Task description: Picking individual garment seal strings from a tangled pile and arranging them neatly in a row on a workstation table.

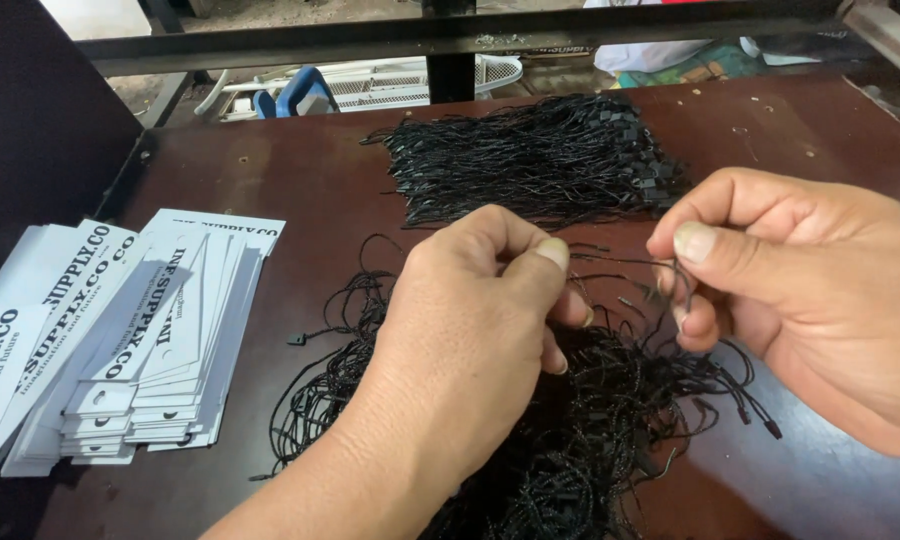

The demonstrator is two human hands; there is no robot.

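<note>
My left hand and my right hand are raised over the brown table, each pinching an end of a thin black tag string stretched between them. Under my hands lies a loose tangled pile of black strings. A neater bundle of the same black strings, with small plastic locks at its right end, lies farther back. My left forearm hides part of the near pile.
Stacks of white paper hang tags with black print and punched holes lie fanned out at the left. The dark brown table has a dark wall panel at far left and a metal rail along the back. White and blue plastic items lie beyond the rail.
</note>
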